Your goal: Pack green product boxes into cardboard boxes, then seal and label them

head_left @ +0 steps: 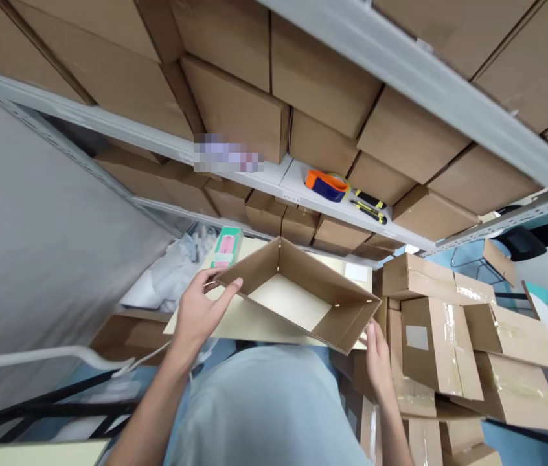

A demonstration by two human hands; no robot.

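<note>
A shallow brown cardboard box, its top side uncovered, is held tilted above the cream tabletop. My left hand grips its left corner, with the thumb over the rim. At the right end, my right hand holds the lower corner, its fingers partly hidden by the cardboard. The area inside the box is pale; I cannot tell whether this is its floor or the tabletop showing through. A green-and-pink packet lies on the table just beyond my left hand.
A metal shelf filled with cardboard boxes rises ahead. On its ledge are an orange-and-blue tape dispenser and yellow-and-black utility knives. Taped cartons are stacked at the right. White wrapping material lies at the left by the wall.
</note>
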